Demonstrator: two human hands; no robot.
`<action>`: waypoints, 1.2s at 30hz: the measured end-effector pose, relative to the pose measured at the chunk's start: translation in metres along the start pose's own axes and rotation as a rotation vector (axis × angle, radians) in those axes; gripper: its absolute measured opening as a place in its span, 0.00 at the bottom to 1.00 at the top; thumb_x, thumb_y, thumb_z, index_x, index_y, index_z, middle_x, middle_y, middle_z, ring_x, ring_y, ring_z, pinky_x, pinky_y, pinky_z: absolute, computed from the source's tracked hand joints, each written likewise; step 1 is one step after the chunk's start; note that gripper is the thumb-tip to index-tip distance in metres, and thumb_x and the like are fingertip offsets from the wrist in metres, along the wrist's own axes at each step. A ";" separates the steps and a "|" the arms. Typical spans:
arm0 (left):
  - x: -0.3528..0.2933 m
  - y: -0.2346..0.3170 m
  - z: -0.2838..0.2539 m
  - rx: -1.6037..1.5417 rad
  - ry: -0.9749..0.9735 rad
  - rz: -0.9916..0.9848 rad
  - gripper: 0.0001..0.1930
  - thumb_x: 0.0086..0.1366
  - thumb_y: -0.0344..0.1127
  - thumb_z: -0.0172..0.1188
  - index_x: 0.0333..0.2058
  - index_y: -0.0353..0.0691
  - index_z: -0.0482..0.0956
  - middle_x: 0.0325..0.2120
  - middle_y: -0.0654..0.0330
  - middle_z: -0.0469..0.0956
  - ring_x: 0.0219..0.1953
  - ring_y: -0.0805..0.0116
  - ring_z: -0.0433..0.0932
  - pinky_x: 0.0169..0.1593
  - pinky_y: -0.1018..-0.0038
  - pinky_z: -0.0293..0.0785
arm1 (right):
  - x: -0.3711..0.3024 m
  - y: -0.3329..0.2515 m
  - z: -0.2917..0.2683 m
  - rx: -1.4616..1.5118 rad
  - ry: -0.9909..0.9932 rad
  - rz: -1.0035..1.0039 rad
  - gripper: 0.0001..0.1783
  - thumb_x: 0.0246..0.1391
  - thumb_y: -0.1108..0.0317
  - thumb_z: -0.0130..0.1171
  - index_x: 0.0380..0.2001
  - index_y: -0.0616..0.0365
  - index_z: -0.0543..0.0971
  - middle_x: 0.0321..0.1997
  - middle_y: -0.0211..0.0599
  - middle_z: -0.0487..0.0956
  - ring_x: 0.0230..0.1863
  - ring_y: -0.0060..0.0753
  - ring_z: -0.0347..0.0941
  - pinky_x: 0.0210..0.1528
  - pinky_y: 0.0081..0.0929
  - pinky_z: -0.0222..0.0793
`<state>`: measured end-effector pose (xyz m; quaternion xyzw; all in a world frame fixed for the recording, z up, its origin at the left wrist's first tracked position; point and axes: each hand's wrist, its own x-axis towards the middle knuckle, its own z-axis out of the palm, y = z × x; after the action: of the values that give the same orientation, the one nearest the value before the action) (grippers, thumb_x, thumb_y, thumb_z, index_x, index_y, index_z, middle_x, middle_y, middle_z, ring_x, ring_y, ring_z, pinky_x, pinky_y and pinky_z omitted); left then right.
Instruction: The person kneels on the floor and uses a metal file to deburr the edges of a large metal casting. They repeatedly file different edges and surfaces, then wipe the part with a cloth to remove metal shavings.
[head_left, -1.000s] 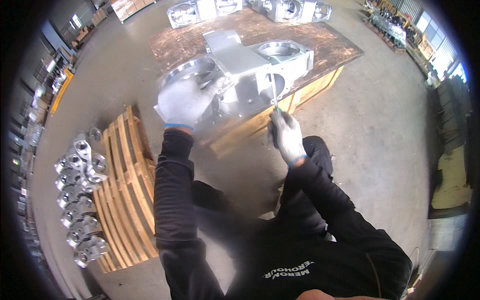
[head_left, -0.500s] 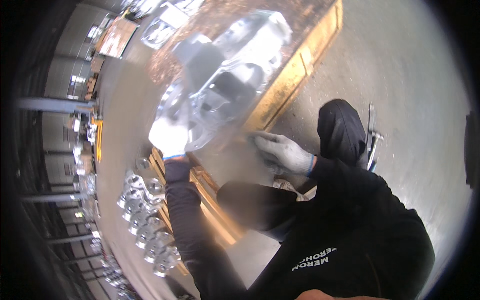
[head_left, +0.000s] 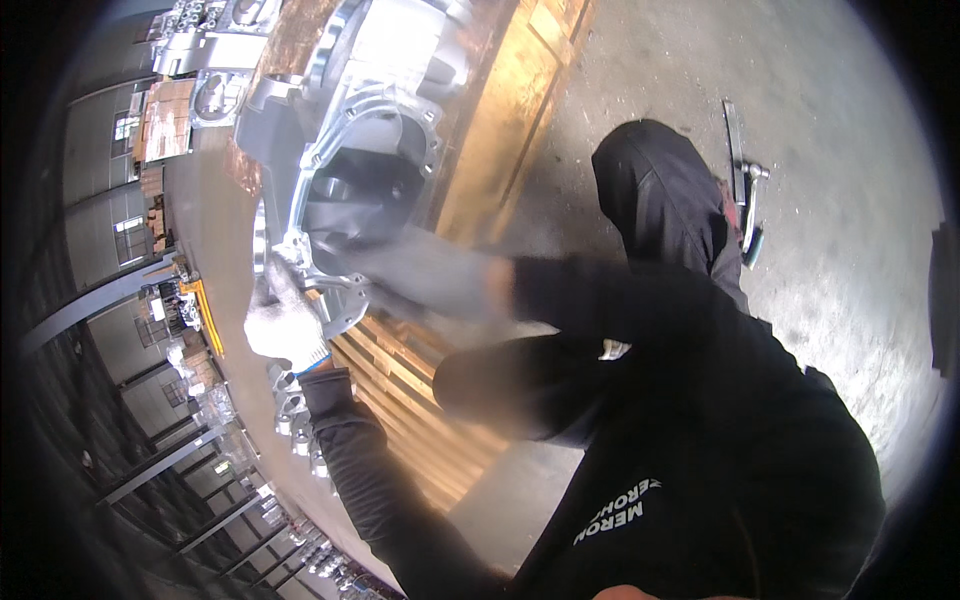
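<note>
A large silvery metal housing (head_left: pixel 300 190) with a flanged rim and a deep dark opening rests at the upper middle, on a brown surface above a yellow-sided base. My left hand (head_left: pixel 285 325), in a pale work glove with a blue cuff, closes on the near-left edge of the housing. Motion smears my right hand (head_left: pixel 430 275), also gloved; it reaches to the near side of the opening. Its fingers are too blurred to make out, and whether it touches the metal cannot be told.
The yellow wooden side (head_left: pixel 510 100) runs along the housing's right. Wooden slats (head_left: pixel 420 400) lie below it, beside my knee. Smaller metal castings (head_left: pixel 290 415) stand on the left. A long-handled tool (head_left: pixel 740 160) lies on the grey floor at right.
My view has shifted, so the housing appears farther left. My right hand has moved left from beside the yellow base to the housing's opening. The left hand stays at the housing's near edge.
</note>
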<state>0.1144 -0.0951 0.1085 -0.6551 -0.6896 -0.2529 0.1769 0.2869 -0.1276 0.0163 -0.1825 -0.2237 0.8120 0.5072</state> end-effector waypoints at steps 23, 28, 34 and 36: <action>0.007 0.005 -0.013 0.003 -0.002 0.187 0.24 0.62 0.63 0.65 0.40 0.49 0.90 0.17 0.53 0.82 0.21 0.52 0.83 0.30 0.61 0.79 | -0.025 -0.080 -0.002 -1.140 -0.098 0.114 0.22 0.74 0.61 0.48 0.63 0.56 0.78 0.23 0.31 0.74 0.23 0.21 0.69 0.31 0.26 0.71; 0.005 0.012 -0.019 0.008 -0.044 0.152 0.20 0.62 0.55 0.69 0.51 0.57 0.87 0.28 0.58 0.86 0.29 0.57 0.85 0.35 0.66 0.80 | -0.019 -0.080 -0.013 -1.878 -0.475 -0.515 0.25 0.71 0.63 0.51 0.69 0.48 0.73 0.30 0.40 0.81 0.26 0.30 0.73 0.35 0.29 0.75; 0.003 0.012 -0.022 -0.062 0.001 0.162 0.20 0.62 0.56 0.69 0.48 0.55 0.88 0.33 0.56 0.87 0.33 0.57 0.86 0.38 0.66 0.81 | -0.019 -0.060 -0.038 -1.577 -0.305 -0.336 0.24 0.68 0.66 0.53 0.66 0.51 0.74 0.39 0.59 0.82 0.34 0.42 0.81 0.42 0.37 0.77; 0.004 0.012 -0.022 -0.069 0.029 0.210 0.19 0.63 0.56 0.69 0.48 0.56 0.88 0.33 0.57 0.87 0.33 0.57 0.86 0.39 0.65 0.81 | -0.018 -0.058 -0.041 -1.628 -0.404 -0.523 0.24 0.68 0.67 0.54 0.66 0.52 0.75 0.34 0.60 0.81 0.30 0.44 0.80 0.40 0.39 0.75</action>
<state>0.1237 -0.1048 0.1300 -0.7258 -0.6053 -0.2660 0.1899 0.3589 -0.1145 0.0147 -0.2832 -0.8536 0.2748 0.3400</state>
